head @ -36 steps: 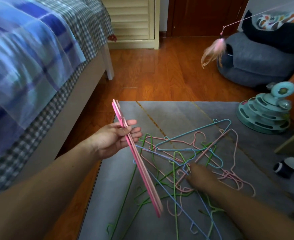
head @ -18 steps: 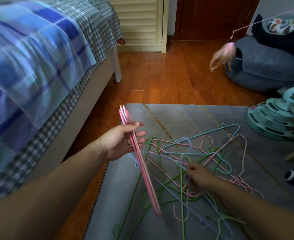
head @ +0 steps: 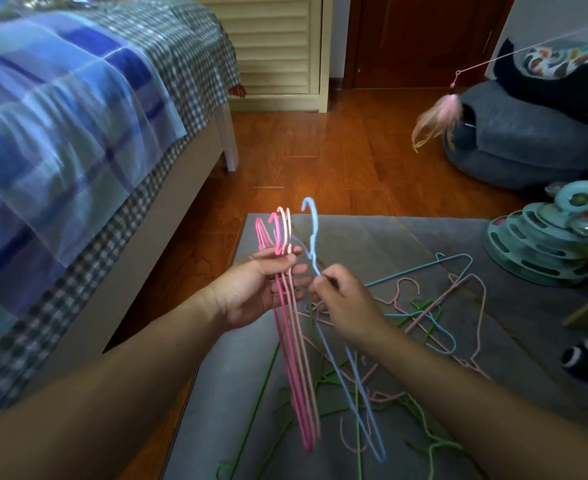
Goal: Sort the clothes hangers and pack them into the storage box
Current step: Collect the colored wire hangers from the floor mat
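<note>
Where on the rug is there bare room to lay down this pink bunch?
The grey rug is bare along its far edge, beyond the teal hanger; another strip runs down its left edge under the left hand. The loose hangers crowd its middle and right.

Glossy wooden floor (head: pixel 337 157), grey rug (head: pixel 406 244), bed with blue plaid bedding (head: pixel 60 116) at left, louvred cabinet (head: pixel 278 46), dark wooden door (head: pixel 417 36)

One wide-angle head-worn view looks forward and steeply down over both forearms, which enter from the bottom corners. It sits close above the grey rug (head: pixel 406 244) in the lower centre, with the bed (head: pixel 78 133) along the left edge and wooden floor (head: pixel 320 150) running to a louvred cabinet (head: pixel 278 46) at the top. Straight lines bow near the borders.
</note>
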{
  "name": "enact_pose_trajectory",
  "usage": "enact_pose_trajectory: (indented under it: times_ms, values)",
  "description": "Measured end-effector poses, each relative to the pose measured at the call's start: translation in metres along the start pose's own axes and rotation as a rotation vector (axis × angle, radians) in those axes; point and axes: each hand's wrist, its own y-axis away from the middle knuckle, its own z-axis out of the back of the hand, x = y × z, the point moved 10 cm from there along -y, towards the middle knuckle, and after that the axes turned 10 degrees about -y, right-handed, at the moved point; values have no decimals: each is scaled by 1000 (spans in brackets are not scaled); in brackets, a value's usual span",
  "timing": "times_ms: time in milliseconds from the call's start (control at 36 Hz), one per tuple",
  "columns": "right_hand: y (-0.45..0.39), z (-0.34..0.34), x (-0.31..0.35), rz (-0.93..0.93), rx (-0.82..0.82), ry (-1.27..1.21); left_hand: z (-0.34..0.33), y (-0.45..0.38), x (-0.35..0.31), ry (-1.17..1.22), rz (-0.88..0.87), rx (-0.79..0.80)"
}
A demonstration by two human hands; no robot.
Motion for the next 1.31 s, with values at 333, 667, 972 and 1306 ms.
enact_pose_trajectory:
  times_ms: [333, 667, 972, 1306]
  values:
    - [12, -25, -13, 154, 237, 365, -18, -9, 33, -53, 33, -115]
    - [38, 107, -177, -483, 239, 878, 20, 5, 39, -70, 64, -320]
    - [85, 106, -224, -566, 300, 950, 19, 6, 39, -94, 96, -334]
    - [59, 89, -157, -563, 529, 971, 20, 10, 24, -274, 38, -376]
